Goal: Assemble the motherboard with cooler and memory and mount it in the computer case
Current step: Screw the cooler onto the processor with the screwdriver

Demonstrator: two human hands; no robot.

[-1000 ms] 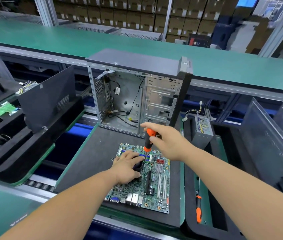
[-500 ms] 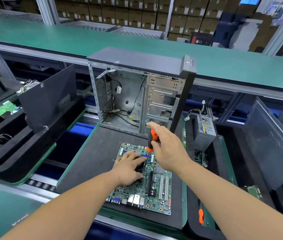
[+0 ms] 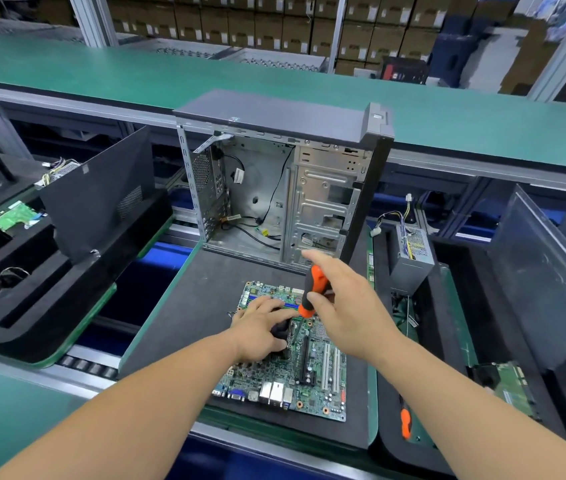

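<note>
The motherboard point(image 3: 312, 372) lies flat on the dark mat point(image 3: 205, 306), at the centre of the tray. The black cooler point(image 3: 283, 329) sits on the board, largely covered by the left hand point(image 3: 260, 329), whose curled fingers grip it. At 1 o'clock from the cooler, the right hand point(image 3: 347, 310) is clamped around an orange-handled screwdriver point(image 3: 312, 292), shaft angled down to the board. The open computer case point(image 3: 285, 188) stands upright at 12 o'clock. A power supply point(image 3: 411, 258) stands at 2 o'clock; a second screwdriver point(image 3: 405, 424) lies at 4 o'clock.

Head view looks forward-down, close over the motherboard point(image 3: 295, 368).
</note>
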